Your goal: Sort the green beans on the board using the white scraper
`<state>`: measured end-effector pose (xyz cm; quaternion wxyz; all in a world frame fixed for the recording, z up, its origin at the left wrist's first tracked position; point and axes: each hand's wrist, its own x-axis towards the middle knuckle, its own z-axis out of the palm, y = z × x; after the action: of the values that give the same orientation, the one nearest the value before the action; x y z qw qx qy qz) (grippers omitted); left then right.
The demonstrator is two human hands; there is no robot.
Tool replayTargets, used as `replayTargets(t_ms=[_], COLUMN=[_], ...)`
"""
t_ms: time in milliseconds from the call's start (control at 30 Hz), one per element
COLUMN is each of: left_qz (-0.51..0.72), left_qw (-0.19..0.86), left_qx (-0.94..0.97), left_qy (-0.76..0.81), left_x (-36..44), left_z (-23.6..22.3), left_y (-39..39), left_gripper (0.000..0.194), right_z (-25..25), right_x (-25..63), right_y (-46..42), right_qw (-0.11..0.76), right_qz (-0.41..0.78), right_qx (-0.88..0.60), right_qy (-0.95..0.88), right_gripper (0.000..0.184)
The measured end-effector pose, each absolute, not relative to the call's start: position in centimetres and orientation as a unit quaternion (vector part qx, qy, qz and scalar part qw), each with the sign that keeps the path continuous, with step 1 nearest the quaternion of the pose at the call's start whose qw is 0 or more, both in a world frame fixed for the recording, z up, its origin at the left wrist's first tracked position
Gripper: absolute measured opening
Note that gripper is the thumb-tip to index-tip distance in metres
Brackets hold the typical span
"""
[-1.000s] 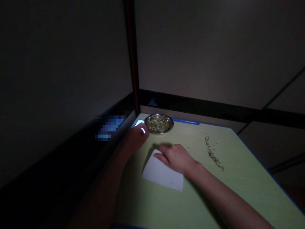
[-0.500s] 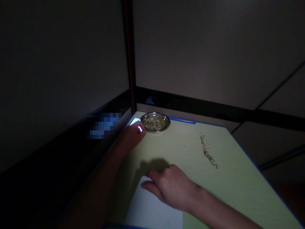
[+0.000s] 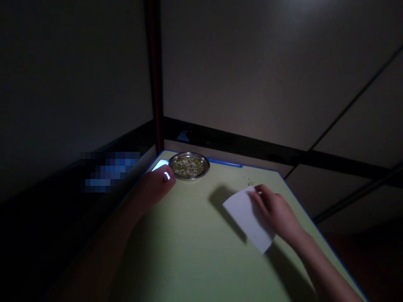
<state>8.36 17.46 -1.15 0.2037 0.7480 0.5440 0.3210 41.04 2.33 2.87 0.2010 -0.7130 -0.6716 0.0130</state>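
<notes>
My left hand [image 3: 153,189] lies curled on a small glowing device [image 3: 158,165] at the far left corner of the green table [image 3: 195,251]. Right beside it stands a round steel plate [image 3: 189,166] filled with greenish grains. My right hand [image 3: 277,212] grips a white card [image 3: 247,216] by its right side. The card is tilted just above the table near the right edge and casts a shadow to its left. A few loose grains [image 3: 250,183] show just beyond the card; any others are hidden beneath it.
The table has a blue rim [image 3: 225,162] and sits in a dim corner. A dark upright post [image 3: 155,75] rises behind the plate, and dark rails run along the walls. A blurred bluish patch [image 3: 107,171] lies left of the table.
My right hand has carried the white card from the table's near middle to the right, over the line of scattered grains. My left hand has stayed on the glowing device.
</notes>
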Motion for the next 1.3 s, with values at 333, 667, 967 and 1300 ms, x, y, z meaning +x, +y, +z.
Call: replayTargets(t_ms=[333, 667, 967, 1300], left_qz=[0.295, 0.254, 0.256, 0.254], left_qw=[0.234, 0.230, 0.243, 0.241], left_qx=[0.743, 0.763, 0.761, 0.761], left_qy=[0.553, 0.548, 0.544, 0.547], left_x=[8.4, 7.8, 7.9, 7.9], left_z=[-1.6, -2.7, -3.0, -2.6], left_y=[17.8, 18.7, 18.9, 18.5], left_gripper=[0.017, 0.026, 0.027, 0.027], right_z=[-2.1, -4.1, -4.5, -4.1], right_x=[56.5, 50.2, 47.0, 49.4], right_y=[3.9, 9.4, 9.1, 8.0], right_qw=[0.085, 0.089, 0.078, 0.101], right_qz=[-0.013, 0.007, 0.000, 0.003], right_qx=[-0.904, -0.878, -0.850, -0.862], right_qy=[-0.419, -0.469, -0.522, -0.498], right_gripper=[0.045, 0.046, 0.049, 0.046])
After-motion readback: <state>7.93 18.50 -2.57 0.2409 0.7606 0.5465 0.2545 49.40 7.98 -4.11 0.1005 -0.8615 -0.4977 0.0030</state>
